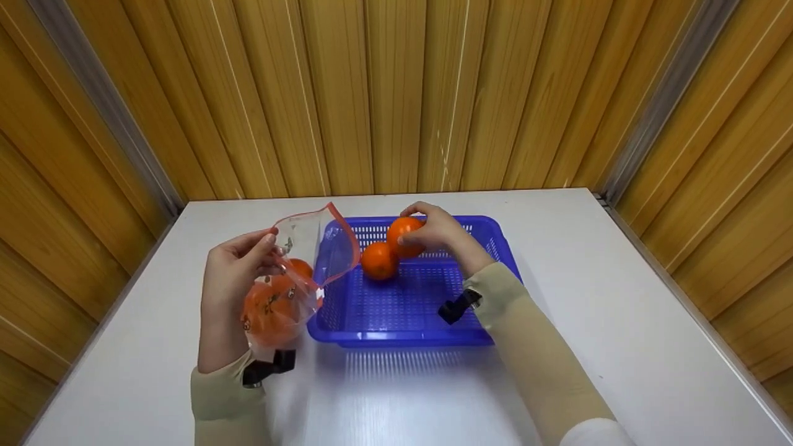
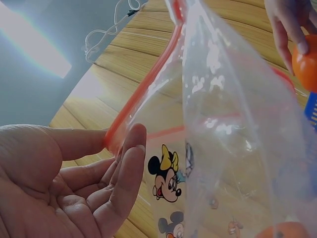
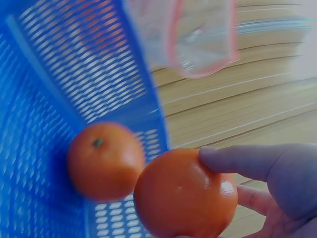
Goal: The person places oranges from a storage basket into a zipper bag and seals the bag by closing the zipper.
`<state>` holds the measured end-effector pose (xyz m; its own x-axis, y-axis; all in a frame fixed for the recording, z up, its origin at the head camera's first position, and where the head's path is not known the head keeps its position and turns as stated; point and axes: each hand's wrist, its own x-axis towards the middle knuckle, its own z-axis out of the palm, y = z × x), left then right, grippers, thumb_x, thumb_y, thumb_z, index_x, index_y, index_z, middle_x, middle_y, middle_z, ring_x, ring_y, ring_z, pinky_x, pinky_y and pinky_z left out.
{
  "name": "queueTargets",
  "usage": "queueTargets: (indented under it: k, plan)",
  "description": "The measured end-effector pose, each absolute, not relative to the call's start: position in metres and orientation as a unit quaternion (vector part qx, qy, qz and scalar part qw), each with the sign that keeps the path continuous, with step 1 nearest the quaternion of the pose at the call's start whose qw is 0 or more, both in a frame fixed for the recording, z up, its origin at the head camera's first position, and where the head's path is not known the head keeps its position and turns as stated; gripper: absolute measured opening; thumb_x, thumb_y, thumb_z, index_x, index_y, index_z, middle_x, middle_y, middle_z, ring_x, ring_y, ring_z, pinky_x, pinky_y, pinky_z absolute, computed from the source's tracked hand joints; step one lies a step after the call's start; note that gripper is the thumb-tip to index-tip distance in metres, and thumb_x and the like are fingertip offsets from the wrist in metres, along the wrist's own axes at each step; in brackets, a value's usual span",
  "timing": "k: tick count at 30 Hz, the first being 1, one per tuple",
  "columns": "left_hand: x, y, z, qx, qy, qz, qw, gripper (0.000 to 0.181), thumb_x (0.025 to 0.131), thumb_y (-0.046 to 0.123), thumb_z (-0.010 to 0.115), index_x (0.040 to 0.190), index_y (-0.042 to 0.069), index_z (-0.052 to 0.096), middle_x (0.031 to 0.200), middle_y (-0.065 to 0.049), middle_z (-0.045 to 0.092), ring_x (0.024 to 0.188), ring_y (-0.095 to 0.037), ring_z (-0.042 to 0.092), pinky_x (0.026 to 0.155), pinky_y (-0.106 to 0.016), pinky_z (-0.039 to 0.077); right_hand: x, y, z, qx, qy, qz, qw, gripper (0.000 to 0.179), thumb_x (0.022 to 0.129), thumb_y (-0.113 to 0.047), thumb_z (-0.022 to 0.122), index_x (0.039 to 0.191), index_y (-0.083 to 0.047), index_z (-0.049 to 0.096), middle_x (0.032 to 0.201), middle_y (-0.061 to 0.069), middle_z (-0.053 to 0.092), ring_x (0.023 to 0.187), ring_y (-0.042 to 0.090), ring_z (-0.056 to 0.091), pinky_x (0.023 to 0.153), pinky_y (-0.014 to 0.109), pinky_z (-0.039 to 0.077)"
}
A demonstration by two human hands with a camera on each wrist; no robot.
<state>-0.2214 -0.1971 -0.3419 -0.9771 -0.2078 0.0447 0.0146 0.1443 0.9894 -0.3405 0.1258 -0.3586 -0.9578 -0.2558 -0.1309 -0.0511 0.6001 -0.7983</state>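
Observation:
My left hand [image 1: 234,272] pinches the red-edged rim of a clear plastic zip bag [image 2: 223,114] printed with cartoon mice. The bag's mouth gapes toward the basket, and oranges [image 1: 272,313] bulge in its lower part. In my right hand [image 1: 438,232] is an orange [image 3: 185,193], gripped between thumb and fingers over the back of a blue plastic basket [image 1: 409,337]. Another orange [image 3: 105,161] sits inside the basket, just left of the held one in the head view.
The basket stands on a white table [image 1: 576,297]. Wood-patterned panels [image 1: 396,93] rise behind the table and at both sides. A white cable [image 2: 116,25] and a bright light [image 2: 34,39] show in the left wrist view.

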Motion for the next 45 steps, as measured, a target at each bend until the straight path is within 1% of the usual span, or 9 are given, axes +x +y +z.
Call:
queueTargets:
  k: [3, 7, 13, 21, 28, 31, 35, 40, 45]
  plan:
    - [-0.221, -0.196, -0.343, 0.057, -0.75, -0.653, 0.092, 0.04, 0.103, 0.024, 0.064, 0.133, -0.003, 0.065, 0.081, 0.007, 0.071, 0.072, -0.008, 0.072, 0.073, -0.021, 0.063, -0.335, 0.126, -0.351, -0.073, 0.853, -0.503, 0.118, 0.058, 0.087, -0.012, 0.08, 0.141, -0.015, 0.057, 0.139, 0.025, 0.055, 0.124, 0.039, 0.061, 0.095, 0.047, 0.061]
    - [-0.221, -0.195, -0.343, 0.055, -0.747, -0.655, 0.097, 0.04, 0.103, 0.023, 0.064, 0.133, -0.003, 0.065, 0.08, 0.008, 0.071, 0.071, -0.008, 0.072, 0.073, -0.021, 0.063, -0.328, 0.125, -0.343, -0.064, 0.811, -0.571, 0.111, 0.059, 0.088, -0.014, 0.08, 0.142, -0.018, 0.056, 0.139, 0.024, 0.051, 0.126, 0.04, 0.06, 0.099, 0.053, 0.059]
    - [-0.221, -0.195, -0.34, 0.067, -0.751, -0.651, 0.088, 0.041, 0.103, 0.025, 0.064, 0.134, -0.001, 0.065, 0.082, 0.006, 0.071, 0.074, -0.008, 0.072, 0.074, -0.021, 0.063, -0.315, 0.121, -0.335, -0.087, 0.778, -0.616, 0.089, 0.059, 0.089, -0.018, 0.079, 0.143, -0.02, 0.055, 0.14, 0.023, 0.05, 0.124, 0.041, 0.062, 0.099, 0.056, 0.058]
    - [-0.223, -0.196, -0.34, 0.083, -0.75, -0.652, 0.075, 0.042, 0.102, 0.026, 0.065, 0.136, 0.001, 0.065, 0.084, 0.006, 0.071, 0.074, -0.009, 0.071, 0.075, -0.021, 0.063, -0.296, 0.104, -0.331, -0.13, 0.736, -0.66, 0.08, 0.057, 0.09, -0.015, 0.078, 0.142, -0.019, 0.055, 0.139, 0.021, 0.051, 0.123, 0.04, 0.063, 0.093, 0.05, 0.062]
    - [-0.222, -0.195, -0.34, 0.077, -0.747, -0.656, 0.078, 0.041, 0.102, 0.026, 0.065, 0.135, 0.001, 0.065, 0.084, 0.006, 0.071, 0.075, -0.009, 0.071, 0.075, -0.021, 0.063, -0.282, 0.081, -0.335, -0.159, 0.734, -0.657, 0.074, 0.056, 0.087, -0.015, 0.08, 0.139, -0.02, 0.059, 0.137, 0.021, 0.055, 0.114, 0.036, 0.067, 0.092, 0.052, 0.062]
    - [-0.222, -0.195, -0.34, 0.076, -0.747, -0.656, 0.078, 0.041, 0.102, 0.026, 0.065, 0.135, 0.001, 0.065, 0.084, 0.006, 0.071, 0.075, -0.009, 0.071, 0.075, -0.021, 0.063, -0.277, 0.07, -0.338, -0.165, 0.743, -0.644, 0.07, 0.056, 0.086, -0.017, 0.082, 0.138, -0.022, 0.06, 0.139, 0.019, 0.055, 0.114, 0.035, 0.066, 0.092, 0.051, 0.062]
    - [-0.222, -0.194, -0.34, 0.068, -0.75, -0.652, 0.085, 0.041, 0.103, 0.025, 0.064, 0.135, -0.001, 0.065, 0.082, 0.007, 0.071, 0.073, -0.009, 0.072, 0.074, -0.022, 0.063, -0.271, 0.057, -0.341, -0.18, 0.767, -0.613, 0.06, 0.055, 0.085, -0.02, 0.083, 0.136, -0.023, 0.062, 0.139, 0.018, 0.055, 0.117, 0.034, 0.066, 0.091, 0.044, 0.063]
    - [-0.222, -0.192, -0.34, 0.062, -0.755, -0.646, 0.089, 0.041, 0.103, 0.025, 0.063, 0.135, -0.002, 0.065, 0.081, 0.007, 0.071, 0.073, -0.008, 0.072, 0.073, -0.021, 0.063, -0.264, 0.045, -0.346, -0.211, 0.776, -0.59, 0.064, 0.055, 0.086, -0.016, 0.082, 0.137, -0.018, 0.062, 0.138, 0.018, 0.058, 0.115, 0.037, 0.068, 0.096, 0.043, 0.06]
    - [-0.222, -0.192, -0.34, 0.068, -0.755, -0.646, 0.083, 0.042, 0.103, 0.025, 0.064, 0.136, -0.001, 0.064, 0.082, 0.007, 0.071, 0.073, -0.008, 0.071, 0.074, -0.021, 0.063, -0.261, 0.038, -0.35, -0.231, 0.777, -0.581, 0.074, 0.055, 0.088, -0.011, 0.082, 0.139, -0.016, 0.062, 0.141, 0.014, 0.061, 0.118, 0.033, 0.067, 0.101, 0.042, 0.059]
